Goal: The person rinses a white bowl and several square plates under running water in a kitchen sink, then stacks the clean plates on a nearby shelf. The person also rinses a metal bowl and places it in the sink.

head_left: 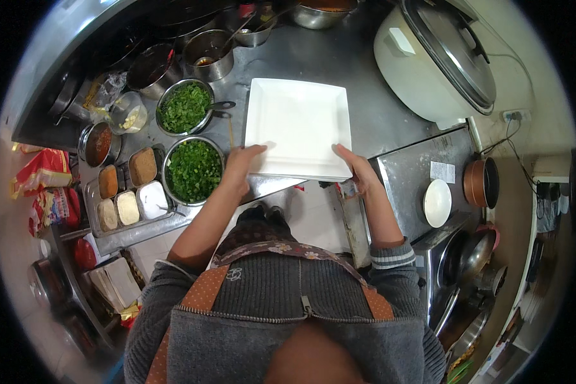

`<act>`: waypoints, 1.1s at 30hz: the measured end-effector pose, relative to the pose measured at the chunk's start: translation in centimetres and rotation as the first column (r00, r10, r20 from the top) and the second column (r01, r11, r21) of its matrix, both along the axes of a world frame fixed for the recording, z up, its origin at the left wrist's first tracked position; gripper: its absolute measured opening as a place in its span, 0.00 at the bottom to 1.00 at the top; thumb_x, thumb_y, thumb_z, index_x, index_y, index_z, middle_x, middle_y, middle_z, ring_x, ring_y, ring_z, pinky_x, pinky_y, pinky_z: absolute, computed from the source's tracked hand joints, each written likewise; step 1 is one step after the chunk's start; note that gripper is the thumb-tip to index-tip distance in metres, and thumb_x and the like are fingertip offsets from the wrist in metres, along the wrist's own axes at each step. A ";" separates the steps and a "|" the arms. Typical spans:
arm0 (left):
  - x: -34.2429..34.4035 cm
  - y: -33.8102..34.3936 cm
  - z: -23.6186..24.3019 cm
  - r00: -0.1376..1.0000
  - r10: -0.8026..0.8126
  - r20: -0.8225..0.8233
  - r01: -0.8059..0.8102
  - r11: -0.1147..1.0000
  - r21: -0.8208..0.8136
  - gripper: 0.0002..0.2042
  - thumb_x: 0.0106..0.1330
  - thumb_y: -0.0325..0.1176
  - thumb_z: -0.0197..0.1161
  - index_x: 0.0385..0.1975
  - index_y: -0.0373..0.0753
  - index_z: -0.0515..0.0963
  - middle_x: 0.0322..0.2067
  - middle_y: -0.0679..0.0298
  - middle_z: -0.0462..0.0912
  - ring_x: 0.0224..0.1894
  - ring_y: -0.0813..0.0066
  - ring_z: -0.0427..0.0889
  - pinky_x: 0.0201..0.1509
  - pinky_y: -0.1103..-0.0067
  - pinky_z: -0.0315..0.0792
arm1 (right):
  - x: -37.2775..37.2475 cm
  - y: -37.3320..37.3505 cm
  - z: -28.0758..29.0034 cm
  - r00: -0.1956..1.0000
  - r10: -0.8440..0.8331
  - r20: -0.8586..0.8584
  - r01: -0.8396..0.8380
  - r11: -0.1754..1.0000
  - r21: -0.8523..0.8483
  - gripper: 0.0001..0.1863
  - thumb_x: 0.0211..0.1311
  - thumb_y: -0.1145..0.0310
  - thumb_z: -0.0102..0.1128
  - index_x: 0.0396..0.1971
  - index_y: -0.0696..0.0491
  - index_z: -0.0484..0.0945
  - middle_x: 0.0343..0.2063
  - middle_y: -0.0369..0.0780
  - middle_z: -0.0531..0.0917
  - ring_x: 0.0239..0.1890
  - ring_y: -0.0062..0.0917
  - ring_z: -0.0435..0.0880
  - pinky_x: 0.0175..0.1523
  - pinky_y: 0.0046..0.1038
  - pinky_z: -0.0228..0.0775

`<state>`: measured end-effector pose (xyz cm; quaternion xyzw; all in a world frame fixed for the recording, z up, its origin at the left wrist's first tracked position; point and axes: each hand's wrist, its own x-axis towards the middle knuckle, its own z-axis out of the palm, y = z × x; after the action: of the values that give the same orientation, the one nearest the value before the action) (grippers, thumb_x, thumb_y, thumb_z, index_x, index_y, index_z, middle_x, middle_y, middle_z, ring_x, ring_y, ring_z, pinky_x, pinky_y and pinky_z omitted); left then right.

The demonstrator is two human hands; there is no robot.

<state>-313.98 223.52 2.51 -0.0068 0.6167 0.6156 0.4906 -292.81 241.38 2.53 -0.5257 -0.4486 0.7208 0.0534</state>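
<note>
A square white plate (297, 125) with a raised rim lies in front of me at the near edge of the steel counter. My left hand (240, 168) grips its near left corner, with the thumb over the rim and the fingers mostly hidden underneath. On the near right corner, my right hand (360, 168) holds it the same way. Nothing lies on the plate. Whether a second plate is stacked below it I cannot tell. Close to my left hand stands a steel bowl of chopped greens (194, 170); a second bowl of greens (184, 109) sits behind it.
At the left is a tray (166, 223) of small containers with powders. Steel pots (208, 55) line the back left. A large lidded cooker (416, 70) occupies the back right. On the right surface are a white oval dish (437, 203), a paper slip (442, 172) and brown bowls (480, 183).
</note>
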 end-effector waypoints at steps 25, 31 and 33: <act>11.0 -4.7 7.3 0.663 -0.747 -0.036 0.731 0.638 0.242 0.32 0.38 0.20 0.58 0.50 0.29 0.61 0.44 0.50 0.71 0.47 0.59 0.74 0.51 0.70 0.68 | 18.5 -26.8 3.4 0.526 -0.748 -0.403 0.809 0.587 -0.034 0.35 0.41 0.70 0.66 0.52 0.68 0.65 0.47 0.50 0.75 0.50 0.35 0.74 0.56 0.30 0.62; 25.7 -7.4 11.2 0.198 -0.976 -0.089 0.916 0.151 0.373 0.28 0.38 0.17 0.62 0.45 0.31 0.63 0.40 0.54 0.73 0.44 0.62 0.75 0.51 0.70 0.69 | 27.7 -42.9 8.0 0.113 -0.834 -0.540 0.992 0.125 0.015 0.36 0.40 0.73 0.63 0.54 0.67 0.62 0.48 0.49 0.74 0.50 0.34 0.74 0.56 0.30 0.63; 31.9 -8.7 11.5 0.057 -0.995 -0.082 0.915 0.019 0.402 0.28 0.39 0.17 0.62 0.45 0.30 0.63 0.40 0.54 0.73 0.44 0.62 0.75 0.51 0.71 0.68 | 31.0 -47.7 8.9 -0.002 -0.801 -0.599 1.000 -0.006 0.005 0.37 0.39 0.74 0.60 0.55 0.66 0.62 0.48 0.48 0.74 0.49 0.35 0.74 0.55 0.30 0.64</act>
<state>-282.04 214.78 13.98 0.4311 0.2751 0.2101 0.8333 -261.78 193.64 11.47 -0.4823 -0.0978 0.4617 0.7380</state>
